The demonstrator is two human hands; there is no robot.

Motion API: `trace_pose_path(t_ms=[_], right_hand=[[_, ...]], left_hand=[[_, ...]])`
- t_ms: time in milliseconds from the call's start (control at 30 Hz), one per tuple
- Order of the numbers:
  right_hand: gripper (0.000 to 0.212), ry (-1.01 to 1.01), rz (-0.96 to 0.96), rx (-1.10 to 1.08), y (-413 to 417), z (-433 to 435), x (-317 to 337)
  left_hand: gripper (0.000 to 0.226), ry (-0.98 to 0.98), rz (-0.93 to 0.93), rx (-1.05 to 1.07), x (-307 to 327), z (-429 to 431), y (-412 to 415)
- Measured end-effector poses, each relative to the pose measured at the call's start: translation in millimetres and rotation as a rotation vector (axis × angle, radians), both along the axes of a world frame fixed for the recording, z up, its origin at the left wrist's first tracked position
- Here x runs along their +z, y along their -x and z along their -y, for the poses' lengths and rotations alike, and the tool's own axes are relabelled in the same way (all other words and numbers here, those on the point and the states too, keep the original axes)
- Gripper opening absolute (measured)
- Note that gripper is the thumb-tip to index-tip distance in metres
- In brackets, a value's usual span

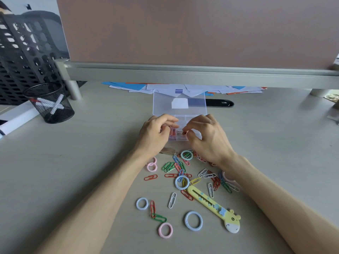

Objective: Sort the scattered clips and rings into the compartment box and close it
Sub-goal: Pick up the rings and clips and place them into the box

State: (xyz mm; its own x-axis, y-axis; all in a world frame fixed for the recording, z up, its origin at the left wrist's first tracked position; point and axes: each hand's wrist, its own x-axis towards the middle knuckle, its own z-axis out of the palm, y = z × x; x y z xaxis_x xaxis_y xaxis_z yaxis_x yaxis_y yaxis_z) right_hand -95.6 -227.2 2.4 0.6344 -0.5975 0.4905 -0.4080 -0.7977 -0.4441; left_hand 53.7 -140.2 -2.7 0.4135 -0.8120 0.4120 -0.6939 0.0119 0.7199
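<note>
A clear plastic compartment box (190,118) stands open on the desk, its lid (179,101) tilted up at the back. Both hands hover over its front compartments. My left hand (156,133) has curled fingers over pink binder clips; whether it grips one is hidden. My right hand (205,136) pinches a small binder clip (181,133) above a front compartment. Coloured paper clips (168,166) and plastic rings, such as a blue ring (193,220) and a pink ring (165,230), lie scattered in front of the box.
A yellow giraffe-shaped cutter (214,208) lies among the clips. A black mesh pen cup (49,103) stands at the left, a mesh rack (23,57) behind it. Papers (139,87) and a black case (219,103) lie under the monitor stand (183,74).
</note>
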Motion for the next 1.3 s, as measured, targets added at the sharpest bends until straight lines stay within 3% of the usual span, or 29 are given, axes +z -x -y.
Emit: trace_pose_path(t_ms=[233, 533, 833, 967, 1133, 1300], right_hand=[[0.038, -0.04, -0.055, 0.12, 22.6, -8.4, 16.2], [0.031, -0.094, -0.04, 0.124, 60.1, -36.6, 25.9], [0.028, -0.122, -0.058, 0.087, 83.3, -63.2, -1.4], [0.029, -0.003, -0.018, -0.037, 91.6, -64.8, -1.3], [0.024, 0.05, -0.104, -0.198, 108.8, -55.1, -8.8], [0.036, -0.021, -0.234, -0.123, 105.2, -58.3, -15.6]], left_hand=[[0.039, 0.06, -0.137, 0.033, 5.9, -13.1, -0.5], [0.04, -0.002, -0.12, -0.014, 7.1, -57.2, 18.2], [0.035, -0.038, 0.135, 0.107, -10.4, -92.5, 24.3], [0.03, -0.073, 0.226, 0.067, -15.2, -104.0, 20.3], [0.027, -0.134, 0.261, 0.065, -17.6, -99.9, 14.8], [0.021, -0.13, 0.285, 0.031, -18.6, -98.3, 14.7]])
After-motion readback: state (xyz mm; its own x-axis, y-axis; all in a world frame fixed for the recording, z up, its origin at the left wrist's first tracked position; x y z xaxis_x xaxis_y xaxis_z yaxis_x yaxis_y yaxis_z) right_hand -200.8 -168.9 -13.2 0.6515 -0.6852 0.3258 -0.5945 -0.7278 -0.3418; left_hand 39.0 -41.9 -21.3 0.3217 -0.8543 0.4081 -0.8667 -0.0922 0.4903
